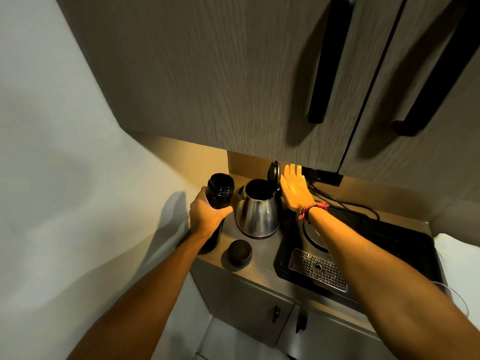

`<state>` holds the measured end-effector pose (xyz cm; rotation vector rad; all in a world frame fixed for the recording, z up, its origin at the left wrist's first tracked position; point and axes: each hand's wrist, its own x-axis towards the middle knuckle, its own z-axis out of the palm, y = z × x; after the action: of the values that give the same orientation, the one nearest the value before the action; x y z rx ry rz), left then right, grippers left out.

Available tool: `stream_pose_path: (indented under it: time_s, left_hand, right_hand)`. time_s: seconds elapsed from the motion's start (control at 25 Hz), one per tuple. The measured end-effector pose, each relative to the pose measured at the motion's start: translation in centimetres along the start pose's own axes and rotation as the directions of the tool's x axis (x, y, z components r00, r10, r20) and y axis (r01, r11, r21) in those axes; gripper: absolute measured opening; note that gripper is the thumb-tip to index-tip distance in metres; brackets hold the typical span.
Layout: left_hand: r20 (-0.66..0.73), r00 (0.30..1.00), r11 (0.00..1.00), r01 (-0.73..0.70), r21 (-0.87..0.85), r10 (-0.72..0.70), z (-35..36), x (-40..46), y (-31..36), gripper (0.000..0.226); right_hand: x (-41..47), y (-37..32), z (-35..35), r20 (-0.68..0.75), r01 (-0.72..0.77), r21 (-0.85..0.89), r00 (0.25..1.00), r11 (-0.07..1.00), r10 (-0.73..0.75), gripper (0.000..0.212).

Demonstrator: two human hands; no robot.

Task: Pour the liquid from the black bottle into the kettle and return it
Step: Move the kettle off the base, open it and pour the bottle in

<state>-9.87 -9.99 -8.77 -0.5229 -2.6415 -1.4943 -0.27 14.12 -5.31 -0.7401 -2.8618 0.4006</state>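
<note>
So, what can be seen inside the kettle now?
The kettle has its lid up, but its inside looks only dark. Whether it holds liquid cannot be seen. The left hand holds the uncapped black bottle beside it.

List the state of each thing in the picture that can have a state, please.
black bottle: uncapped, upright, gripped by the left hand
bottle cap: off, lying on the counter
kettle: lid open
right hand: open, flat beside the lid
lower cabinet doors: closed

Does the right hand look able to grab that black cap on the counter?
Probably yes. The right hand is open and empty beside the kettle, and the cap sits alone on the counter's front edge, nothing over it.
</note>
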Motion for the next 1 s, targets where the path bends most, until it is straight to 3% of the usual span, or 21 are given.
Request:
stream_pose_path:
  time_s: [0.2,0.48,0.76,1.0]
  left_hand:
    - [0.162,0.986,0.969,-0.066,0.237,0.027,-0.9,1.6,1.9,0.065]
    - [0.285,0.957,0.811,-0.209,0.547,0.054,-0.4,3.1,4.1,0.081]
    - [0.304,0.949,0.664,-0.279,0.693,0.082,0.5,3.3,5.1,0.086]
    - [0.307,0.949,0.609,-0.282,0.742,0.065,0.6,3.4,5.5,0.081]
  right_hand:
    - [0.0,0.2,0.3,0.000,0.022,-0.029,1.000,0.999,-0.022,0.053]
    - [-0.3,-0.1,0.1,0.010,0.005,-0.004,1.000,1.000,-0.005,0.054]
    - [-0.3,0.0,0.0,0.056,-0.018,0.040,0.998,0.999,0.016,0.055]
    - [-0.3,0.0,-0.3,0.023,-0.026,0.070,0.999,0.997,0.024,0.053]
